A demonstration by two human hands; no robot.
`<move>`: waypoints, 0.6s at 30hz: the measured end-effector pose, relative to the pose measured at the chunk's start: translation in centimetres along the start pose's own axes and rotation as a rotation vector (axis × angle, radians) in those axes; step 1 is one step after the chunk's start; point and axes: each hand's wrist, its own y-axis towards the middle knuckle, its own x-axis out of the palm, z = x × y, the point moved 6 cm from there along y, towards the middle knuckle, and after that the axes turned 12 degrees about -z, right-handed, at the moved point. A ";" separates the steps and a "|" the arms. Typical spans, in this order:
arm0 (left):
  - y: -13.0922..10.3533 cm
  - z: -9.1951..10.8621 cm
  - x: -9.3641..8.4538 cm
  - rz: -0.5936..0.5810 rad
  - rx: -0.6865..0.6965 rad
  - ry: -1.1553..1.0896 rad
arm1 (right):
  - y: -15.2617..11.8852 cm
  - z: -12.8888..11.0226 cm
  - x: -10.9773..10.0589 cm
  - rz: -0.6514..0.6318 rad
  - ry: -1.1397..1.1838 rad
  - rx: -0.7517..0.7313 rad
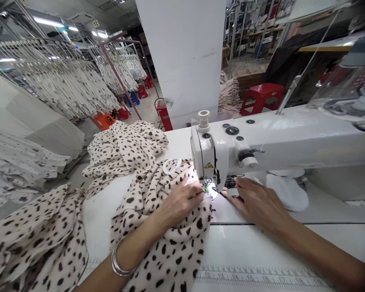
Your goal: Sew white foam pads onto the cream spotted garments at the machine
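Note:
A white sewing machine (225,150) stands over the table, its needle area lit by a small lamp. Cream fabric with dark spots (182,239) runs up to the presser foot. My left hand (182,200) rests on this fabric with its fingers drawn together, the fingertips at a small green piece (206,189) beside the needle. Just right of the needle, my right hand (258,198) has its fingers bent and closed. A thin dark pointed tip shows in front of them; what they hold is mostly hidden. A white ring (172,166) lies on the fabric behind my left hand.
More spotted fabric is heaped at the back left (124,150) and hangs at the near left (39,239). A printed ruler (246,277) crosses the table's front. White padded pieces (287,192) lie beneath the machine arm. Behind stand a pillar (185,61) and a red stool (263,97).

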 end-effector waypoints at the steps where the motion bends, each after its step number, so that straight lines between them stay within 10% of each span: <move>1: 0.0 0.2 -0.1 0.022 0.022 0.024 | -0.1 -0.1 -0.2 -0.002 0.011 -0.003; 18: 0.8 -0.9 0.2 0.062 0.041 -0.033 | 0.4 1.0 0.4 -0.049 -0.009 0.013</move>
